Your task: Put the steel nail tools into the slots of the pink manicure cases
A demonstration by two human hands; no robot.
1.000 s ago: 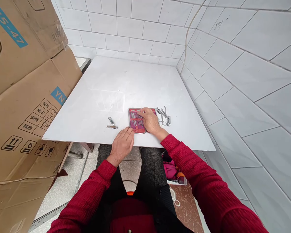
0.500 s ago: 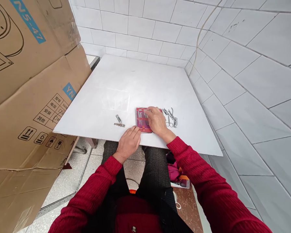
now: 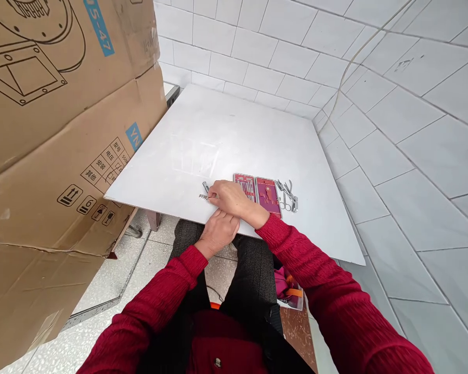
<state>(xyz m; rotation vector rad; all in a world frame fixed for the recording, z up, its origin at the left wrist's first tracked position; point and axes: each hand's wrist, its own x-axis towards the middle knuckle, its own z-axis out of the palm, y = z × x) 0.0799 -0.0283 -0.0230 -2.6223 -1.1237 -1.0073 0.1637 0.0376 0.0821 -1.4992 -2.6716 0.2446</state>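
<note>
A manicure case (image 3: pixel 269 196) lies open on the white table, with slim metal tools strapped in its left half and its right half mostly red lining. My right hand (image 3: pixel 232 198) reaches across to the left, above my left hand. Its thumb and fingers pinch at the right end of a small nail clipper (image 3: pixel 203 197), which still appears to lie on the table. Just behind sits a second nail clipper (image 3: pixel 205 186), partly covered by the fingers. My left hand (image 3: pixel 219 232) rests flat at the table's front edge, fingertips near the case's lower left corner, partly under my right wrist.
Scissors (image 3: pixel 285 202) and metal nippers (image 3: pixel 292 200) lie right of the case. A large cardboard box (image 3: pixel 113 119) stands along the table's left side. Tiled walls (image 3: pixel 257 49) border the back and right. Below the table's right front is a pink bag (image 3: pixel 281 280).
My right hand has left the case and moved left to the nail clippers, uncovering the case's right half. My left hand has stayed at the table edge. The camera view has shifted left.
</note>
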